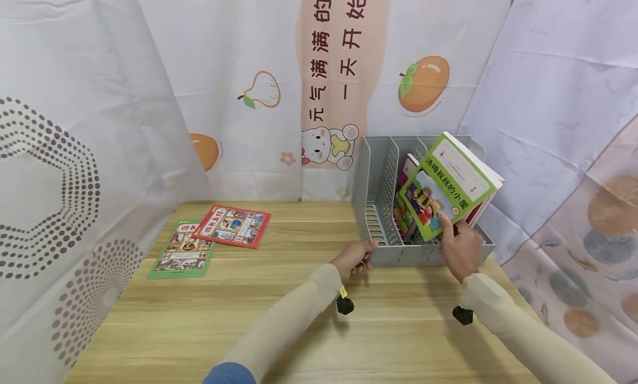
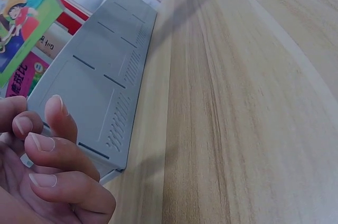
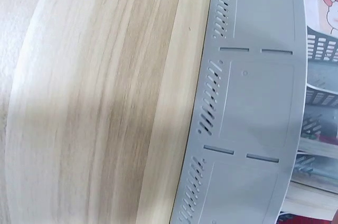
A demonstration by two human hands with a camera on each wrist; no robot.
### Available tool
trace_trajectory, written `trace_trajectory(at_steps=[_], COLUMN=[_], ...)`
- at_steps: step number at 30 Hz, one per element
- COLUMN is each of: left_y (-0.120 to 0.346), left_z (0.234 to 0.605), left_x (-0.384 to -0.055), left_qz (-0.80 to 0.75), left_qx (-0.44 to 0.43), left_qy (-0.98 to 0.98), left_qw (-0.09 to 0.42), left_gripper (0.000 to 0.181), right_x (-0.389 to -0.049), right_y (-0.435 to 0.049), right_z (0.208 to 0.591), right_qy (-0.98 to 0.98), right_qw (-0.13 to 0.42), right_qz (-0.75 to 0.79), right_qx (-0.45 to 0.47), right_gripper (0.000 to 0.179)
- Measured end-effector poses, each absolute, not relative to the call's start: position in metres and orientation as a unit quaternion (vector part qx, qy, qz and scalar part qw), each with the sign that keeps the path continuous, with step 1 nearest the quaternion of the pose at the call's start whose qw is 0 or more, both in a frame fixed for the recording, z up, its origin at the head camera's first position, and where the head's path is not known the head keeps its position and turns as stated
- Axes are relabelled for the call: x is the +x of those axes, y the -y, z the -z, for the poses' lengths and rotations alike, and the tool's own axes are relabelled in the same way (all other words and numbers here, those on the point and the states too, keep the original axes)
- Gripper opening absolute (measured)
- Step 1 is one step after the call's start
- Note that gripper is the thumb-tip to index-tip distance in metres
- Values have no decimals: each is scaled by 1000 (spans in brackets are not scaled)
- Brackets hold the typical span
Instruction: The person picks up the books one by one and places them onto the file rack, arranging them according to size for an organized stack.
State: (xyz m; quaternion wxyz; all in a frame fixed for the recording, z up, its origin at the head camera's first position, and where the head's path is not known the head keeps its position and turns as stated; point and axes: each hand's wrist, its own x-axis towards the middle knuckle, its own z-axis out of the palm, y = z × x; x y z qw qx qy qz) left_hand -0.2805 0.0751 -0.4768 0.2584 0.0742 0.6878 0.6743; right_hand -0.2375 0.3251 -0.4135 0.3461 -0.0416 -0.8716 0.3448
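Observation:
In the head view a grey file organizer (image 1: 413, 255) with several slots stands at the right of the table. My right hand (image 1: 461, 248) grips the lower edge of a green picture book (image 1: 438, 193), which leans tilted in the organizer's right part. In the left wrist view that green book (image 2: 26, 20) shows at the upper left. At the organizer's front left corner, my left hand (image 1: 353, 259) pinches the rim, its fingers curled. A magenta-covered book (image 1: 405, 206) stands in a slot left of the green one, partly hidden by it.
On the left of the wooden table (image 1: 279, 306) lie a red-bordered book (image 1: 233, 226) and a green-bordered book (image 1: 181, 251), the red one overlapping the green. Printed curtains (image 1: 249, 51) hang behind and at both sides.

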Motion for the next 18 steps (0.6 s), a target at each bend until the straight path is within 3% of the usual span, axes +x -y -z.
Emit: trace_trajectory(at_steps=[10, 18], left_y=[-70, -78], left_z=[474, 478], left_x=[-281, -278], left_qz=[-681, -685], left_qx=[74, 65], left_qy=[-686, -682], left_qw=[247, 249], left_gripper=[53, 56], right_x=[-253, -267], right_y=[-318, -307], right_z=[410, 409], right_qy=[890, 919], right_qw=[309, 213], right_qz=[-320, -320], right_qx=[-101, -91], right_gripper=[61, 62])
